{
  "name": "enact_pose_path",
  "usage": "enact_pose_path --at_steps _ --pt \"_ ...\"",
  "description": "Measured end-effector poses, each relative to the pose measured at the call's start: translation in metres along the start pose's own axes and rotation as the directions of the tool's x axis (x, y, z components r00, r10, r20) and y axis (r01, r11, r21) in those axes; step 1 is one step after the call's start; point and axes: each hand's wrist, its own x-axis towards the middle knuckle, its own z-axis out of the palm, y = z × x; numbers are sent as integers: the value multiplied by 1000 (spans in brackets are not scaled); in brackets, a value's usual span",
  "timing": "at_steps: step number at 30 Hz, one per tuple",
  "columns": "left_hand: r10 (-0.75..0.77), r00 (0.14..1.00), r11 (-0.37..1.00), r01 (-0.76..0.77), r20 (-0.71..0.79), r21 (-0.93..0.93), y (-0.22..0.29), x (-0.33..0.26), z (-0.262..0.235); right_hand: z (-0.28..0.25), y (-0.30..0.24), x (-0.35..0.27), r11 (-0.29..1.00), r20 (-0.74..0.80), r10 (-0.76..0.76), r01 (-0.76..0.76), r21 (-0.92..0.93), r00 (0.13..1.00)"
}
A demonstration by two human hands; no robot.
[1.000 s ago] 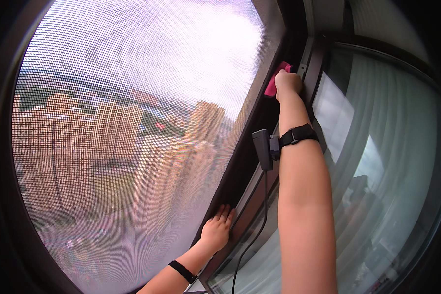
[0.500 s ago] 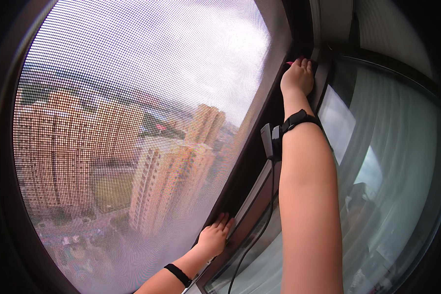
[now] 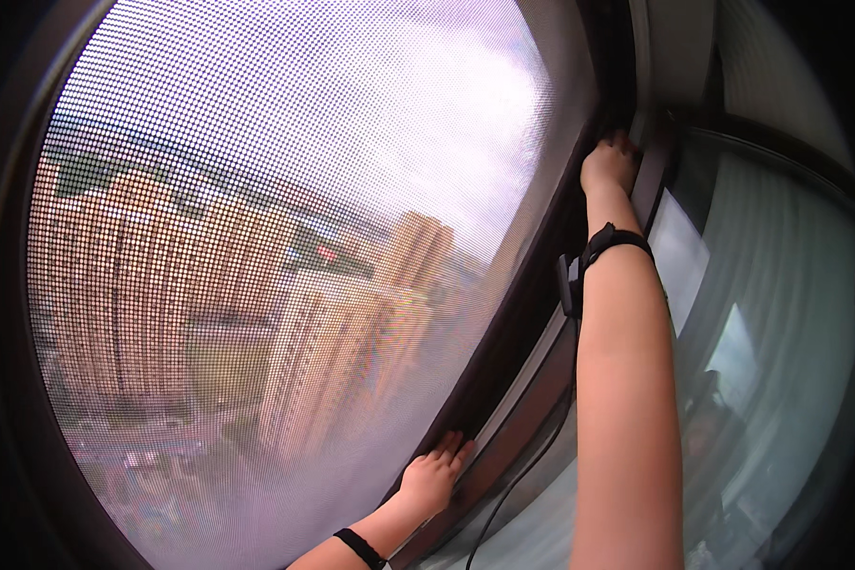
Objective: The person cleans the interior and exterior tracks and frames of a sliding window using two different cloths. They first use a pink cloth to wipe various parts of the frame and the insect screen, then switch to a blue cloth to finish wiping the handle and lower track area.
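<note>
A window screen [image 3: 351, 313] of fine mesh fills the left and middle of the view, set in a dark frame [image 3: 518, 356] that slants up to the right. Low on this frame lies my left hand [image 3: 430, 478], fingers stretched out and slightly spread, holding nothing visible. Far up along the same frame, my right hand [image 3: 610, 166] presses in with bent fingers. Its fingertips are in shadow, and whatever they may hold is hidden. Black bands circle both wrists; a small dark box [image 3: 569, 285] with a cable hangs at the right one.
Right of the frame stands a glass pane [image 3: 779, 332] with a pale curtain behind it and reflections on it. The black cable [image 3: 532, 461] runs down beside my right forearm. Beyond the mesh, tall tan buildings [image 3: 114, 285] rise far outside.
The view has shifted, so frame and hands appear further right and lower. A bit of pink-red showed at my right fingertips before; now it is out of sight. My left hand stays on the frame.
</note>
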Motion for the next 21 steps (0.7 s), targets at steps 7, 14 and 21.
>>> enact_pose_path --at_steps 7,14,21 --pt "0 998 1000 1 -64 4 2 -3 -26 -20 3 -57 954 141 13 -54 294 990" --pt "-64 989 925 8 -135 -380 3 -19 -79 12 -5 -89 970 127 -28 -4 244 991" --pt "-380 886 723 106 -264 -683 3 -57 -141 48 -20 -137 953 106 4 -36 302 994"
